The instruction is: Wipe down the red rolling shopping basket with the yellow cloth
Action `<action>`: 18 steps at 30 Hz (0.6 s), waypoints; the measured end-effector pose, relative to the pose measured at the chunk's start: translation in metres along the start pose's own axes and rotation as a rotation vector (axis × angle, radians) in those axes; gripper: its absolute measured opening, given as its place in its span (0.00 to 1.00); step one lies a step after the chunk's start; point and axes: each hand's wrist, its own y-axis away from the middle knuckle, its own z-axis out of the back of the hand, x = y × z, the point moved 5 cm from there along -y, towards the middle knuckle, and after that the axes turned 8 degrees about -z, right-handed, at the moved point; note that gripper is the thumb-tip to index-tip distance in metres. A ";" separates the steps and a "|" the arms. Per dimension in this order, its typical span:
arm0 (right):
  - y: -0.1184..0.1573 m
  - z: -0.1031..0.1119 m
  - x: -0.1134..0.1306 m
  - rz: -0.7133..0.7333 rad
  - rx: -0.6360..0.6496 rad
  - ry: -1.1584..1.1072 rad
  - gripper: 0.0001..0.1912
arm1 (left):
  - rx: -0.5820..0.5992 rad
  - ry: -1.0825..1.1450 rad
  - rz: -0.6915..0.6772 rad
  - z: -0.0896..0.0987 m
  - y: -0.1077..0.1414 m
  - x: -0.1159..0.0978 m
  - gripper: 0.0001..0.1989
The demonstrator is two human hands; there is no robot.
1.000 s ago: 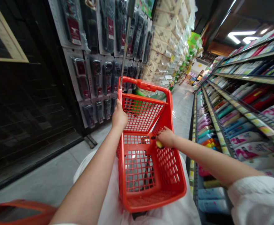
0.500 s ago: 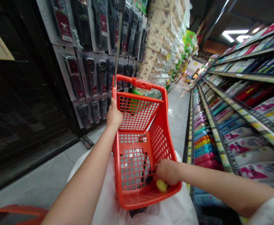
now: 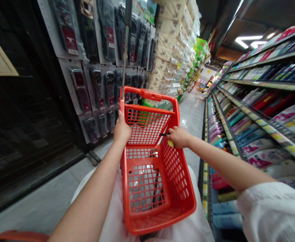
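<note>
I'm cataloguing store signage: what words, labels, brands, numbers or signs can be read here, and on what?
No text is readable.
Red labels at upper left: white logo, print too blurred.
Pink-printed packs at right: characters too blurred.
Shelf-edge labels: too small.
Red basket: no lettering I can make out.

The right grip (image 3: 179, 136) partly hides a yellow item (image 3: 171, 144), its kind unclear.

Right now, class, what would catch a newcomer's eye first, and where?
The red basket, centre, stands out, its left rim in the left hand; the right hand holds a yellow item by the basket's right wall. Crowded shelves line the right, and packs hang at upper left.
</note>
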 end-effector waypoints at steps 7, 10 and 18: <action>0.073 -0.032 0.094 0.292 0.205 -0.037 0.24 | -0.002 0.015 0.004 -0.001 0.000 0.000 0.39; 0.070 -0.032 0.093 0.284 0.214 -0.016 0.12 | 0.002 0.019 0.016 0.000 0.002 -0.001 0.38; -0.018 -0.013 0.030 -0.030 0.052 0.025 0.13 | -0.058 0.057 0.002 0.000 0.001 0.006 0.39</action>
